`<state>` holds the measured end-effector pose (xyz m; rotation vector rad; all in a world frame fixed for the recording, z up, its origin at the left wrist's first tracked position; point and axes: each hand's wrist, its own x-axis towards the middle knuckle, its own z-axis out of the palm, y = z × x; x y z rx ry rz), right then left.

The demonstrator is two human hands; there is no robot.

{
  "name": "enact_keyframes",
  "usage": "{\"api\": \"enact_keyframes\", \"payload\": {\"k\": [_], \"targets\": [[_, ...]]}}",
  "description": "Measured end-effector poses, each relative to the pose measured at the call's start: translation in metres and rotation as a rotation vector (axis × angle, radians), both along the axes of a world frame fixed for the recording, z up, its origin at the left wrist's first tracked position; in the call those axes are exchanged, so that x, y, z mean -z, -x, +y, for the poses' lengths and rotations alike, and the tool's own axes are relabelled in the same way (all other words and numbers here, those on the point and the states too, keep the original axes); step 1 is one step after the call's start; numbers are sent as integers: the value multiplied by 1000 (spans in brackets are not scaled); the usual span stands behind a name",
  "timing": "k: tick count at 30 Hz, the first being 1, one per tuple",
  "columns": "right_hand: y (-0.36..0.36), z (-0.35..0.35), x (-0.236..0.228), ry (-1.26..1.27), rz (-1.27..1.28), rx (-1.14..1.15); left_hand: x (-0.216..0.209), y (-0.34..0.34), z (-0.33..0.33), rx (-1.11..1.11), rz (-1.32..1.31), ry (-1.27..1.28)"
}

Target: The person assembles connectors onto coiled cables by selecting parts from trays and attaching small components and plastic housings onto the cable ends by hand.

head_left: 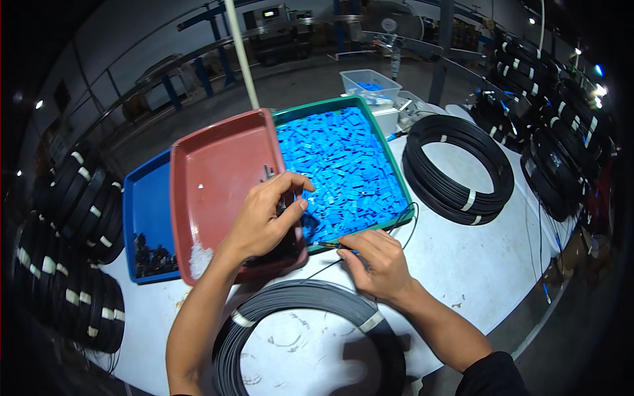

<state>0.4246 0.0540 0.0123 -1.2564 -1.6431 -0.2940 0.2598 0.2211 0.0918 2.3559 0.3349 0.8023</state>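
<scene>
My left hand (271, 211) is over the edge between the red tray (218, 152) and the green tray (396, 173). Its fingers are curled toward the thumb around something too small to make out. Many small blue plastic connector pieces (343, 165) fill the green tray. Just in front of that tray, my right hand (378, 264) pinches the end of a thin black cable (325, 268) between thumb and fingers. A coil of black cable (297, 298), bound with white tape, lies on the table below both hands.
Another black cable coil (456, 211) rests on the white table (482, 264) at right. A blue tray (148, 191) with small black parts sits under the red tray. A clear bin (371, 89) stands at the back. Stacked coils (72, 290) flank the table on both sides.
</scene>
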Motion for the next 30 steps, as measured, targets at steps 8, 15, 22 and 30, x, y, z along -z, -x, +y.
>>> {"api": "enact_keyframes", "payload": {"k": [8,15,22,30], "targets": [[19,-9,-12,112,-34,-238,25,85,-42,-35,-25,366],[36,-16,-29,150,-91,-337,40,112,-70,-48,-152,430],[59,-7,-46,235,-134,-402,57,123,-71,-40,-276,443],[61,0,-26,292,-53,-517,61,124,-77,-58,-251,389]]}}
